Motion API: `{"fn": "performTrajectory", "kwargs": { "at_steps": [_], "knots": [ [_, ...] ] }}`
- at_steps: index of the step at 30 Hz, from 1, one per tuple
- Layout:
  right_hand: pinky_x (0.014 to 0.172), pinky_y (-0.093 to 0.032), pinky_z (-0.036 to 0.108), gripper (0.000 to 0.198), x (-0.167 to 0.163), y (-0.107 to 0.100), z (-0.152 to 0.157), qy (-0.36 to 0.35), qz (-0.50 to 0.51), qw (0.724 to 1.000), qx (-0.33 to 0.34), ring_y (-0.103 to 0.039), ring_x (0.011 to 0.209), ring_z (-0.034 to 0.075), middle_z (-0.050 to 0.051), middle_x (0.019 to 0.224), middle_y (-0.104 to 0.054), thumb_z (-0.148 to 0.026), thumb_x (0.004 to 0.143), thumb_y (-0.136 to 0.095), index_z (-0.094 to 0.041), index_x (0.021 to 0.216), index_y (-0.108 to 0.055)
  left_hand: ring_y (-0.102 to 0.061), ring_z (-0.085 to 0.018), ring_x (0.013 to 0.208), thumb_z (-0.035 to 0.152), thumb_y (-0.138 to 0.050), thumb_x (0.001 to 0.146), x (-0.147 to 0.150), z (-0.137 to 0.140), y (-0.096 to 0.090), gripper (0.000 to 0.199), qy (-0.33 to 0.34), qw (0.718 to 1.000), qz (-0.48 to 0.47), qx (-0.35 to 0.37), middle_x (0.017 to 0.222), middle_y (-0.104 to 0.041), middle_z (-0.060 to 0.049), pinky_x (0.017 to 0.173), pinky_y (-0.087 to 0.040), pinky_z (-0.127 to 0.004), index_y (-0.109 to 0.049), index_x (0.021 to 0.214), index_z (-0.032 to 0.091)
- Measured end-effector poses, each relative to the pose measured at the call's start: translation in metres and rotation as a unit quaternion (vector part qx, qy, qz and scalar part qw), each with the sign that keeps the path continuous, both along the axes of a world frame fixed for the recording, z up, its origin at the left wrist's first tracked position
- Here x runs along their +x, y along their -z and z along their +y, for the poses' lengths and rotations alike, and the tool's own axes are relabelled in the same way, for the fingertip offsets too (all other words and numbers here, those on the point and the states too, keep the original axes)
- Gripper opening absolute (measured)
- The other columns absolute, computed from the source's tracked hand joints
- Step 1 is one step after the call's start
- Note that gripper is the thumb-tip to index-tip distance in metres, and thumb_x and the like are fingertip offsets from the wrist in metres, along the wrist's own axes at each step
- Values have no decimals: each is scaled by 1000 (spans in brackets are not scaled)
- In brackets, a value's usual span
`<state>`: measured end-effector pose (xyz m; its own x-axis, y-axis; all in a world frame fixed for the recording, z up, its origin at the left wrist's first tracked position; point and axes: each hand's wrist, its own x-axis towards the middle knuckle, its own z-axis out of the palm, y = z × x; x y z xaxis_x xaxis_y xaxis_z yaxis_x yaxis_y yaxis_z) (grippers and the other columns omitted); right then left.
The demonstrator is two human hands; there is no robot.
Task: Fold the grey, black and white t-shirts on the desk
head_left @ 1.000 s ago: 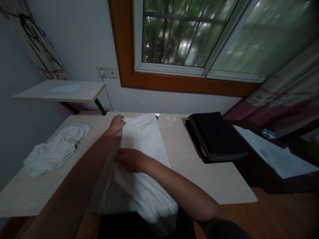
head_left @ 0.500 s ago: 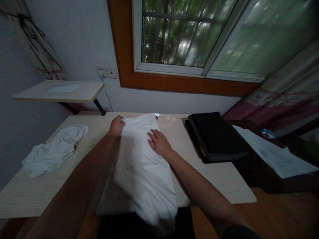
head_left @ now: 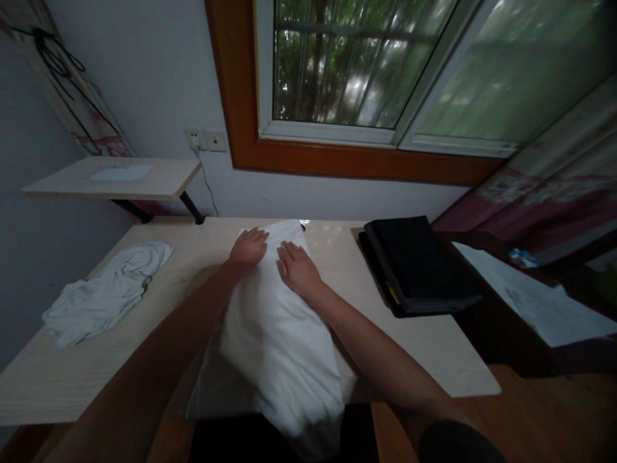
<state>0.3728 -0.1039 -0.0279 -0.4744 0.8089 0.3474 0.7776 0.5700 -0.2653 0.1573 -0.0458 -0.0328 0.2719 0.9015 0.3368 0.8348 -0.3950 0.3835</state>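
A white cloth garment (head_left: 284, 334) lies lengthwise over the desk, its near end hanging past the front edge; which garment it is I cannot tell. My left hand (head_left: 249, 247) rests flat on its far left part, fingers stretched out. Close by, my right hand (head_left: 299, 269) lies palm down on the cloth's right side with the fingers extended. Neither hand grips the fabric. Some creases run through the nearer half of the cloth.
On the desk's left (head_left: 43, 379) lies a second, crumpled white cloth (head_left: 110, 289). A raised shelf (head_left: 164, 183) stands behind it. Black folders (head_left: 419, 263) are stacked at the right. Beyond them, a paper sheet (head_left: 530, 302) rests on a dark surface. A window (head_left: 337, 71) is ahead.
My left hand has moved right from the cloth's far left edge onto the cloth and now lies flat. My right hand has shifted slightly left and away from me.
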Motion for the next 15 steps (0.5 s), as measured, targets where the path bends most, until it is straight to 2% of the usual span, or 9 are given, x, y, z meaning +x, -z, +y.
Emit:
{"fn": "performTrajectory", "kwargs": {
  "at_steps": [3,7,11,15],
  "knots": [
    [123,-29,51,54,-15,5,28,-3,-16,999,-31,-36,151,30,19,161,-41,-43,105,-46,-14,151,-48,-37,-30,151,26,-53,95,4,-1,14,46,10,999,22,-24,155,-52,-12,126,-16,-55,-60,141,24],
    [126,-21,51,58,-20,11,59,-10,-60,997,-57,-28,155,30,16,165,-35,-48,107,-39,-15,154,-45,-30,-27,155,36,-44,101,-7,3,21,51,24,995,89,-30,163,-41,-10,128,-13,-53,-50,151,24],
    [127,-18,49,64,-5,11,78,32,-88,991,-92,-23,157,27,12,170,-25,-52,108,-30,-15,159,-36,-26,-24,156,43,-32,105,-18,7,17,57,5,982,187,-32,167,-34,-9,129,-14,-48,-40,158,22],
    [128,-14,51,63,21,12,88,73,-109,985,-115,-18,158,25,8,171,-22,-51,108,-26,-19,162,-30,-22,-22,158,45,-27,106,-24,8,13,59,-2,976,214,-29,168,-31,-6,129,-11,-46,-35,160,23]
  ]
}}
